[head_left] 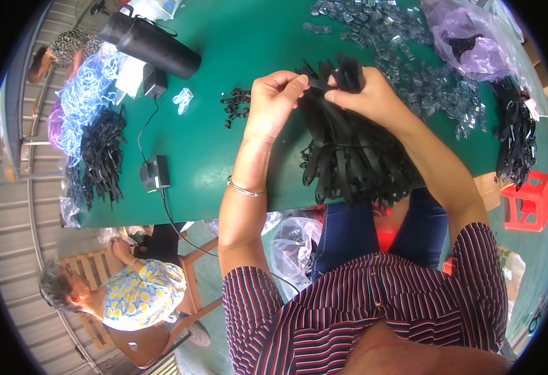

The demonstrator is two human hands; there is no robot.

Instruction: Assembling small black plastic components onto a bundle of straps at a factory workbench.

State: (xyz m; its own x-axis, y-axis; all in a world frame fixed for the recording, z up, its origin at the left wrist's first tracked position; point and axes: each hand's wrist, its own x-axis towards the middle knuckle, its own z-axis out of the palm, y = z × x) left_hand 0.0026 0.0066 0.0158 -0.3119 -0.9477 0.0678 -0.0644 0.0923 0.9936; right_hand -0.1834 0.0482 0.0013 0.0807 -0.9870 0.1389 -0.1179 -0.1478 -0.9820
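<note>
A thick bunch of black straps (352,153) lies over the near edge of the green table, their looped ends hanging toward my lap. My left hand (270,105) is closed, thumb and forefinger pinching the end of one black strap. Close beside it, my right hand (374,100) wraps round a folded bundle of the same straps, its thumb pointing toward the left fingertips. Some small black clips (236,107) lie to the left of my left wrist. Beyond and right of my right hand spreads a heap of clear bluish plastic pieces (405,62).
A black bottle (155,47), corded black boxes (155,173) and blue-white cords (89,94) are on the left. More straps lie at both sides, below a purple bag (468,37) on the right. A seated person (139,294) is at left, a red stool (527,203) at right.
</note>
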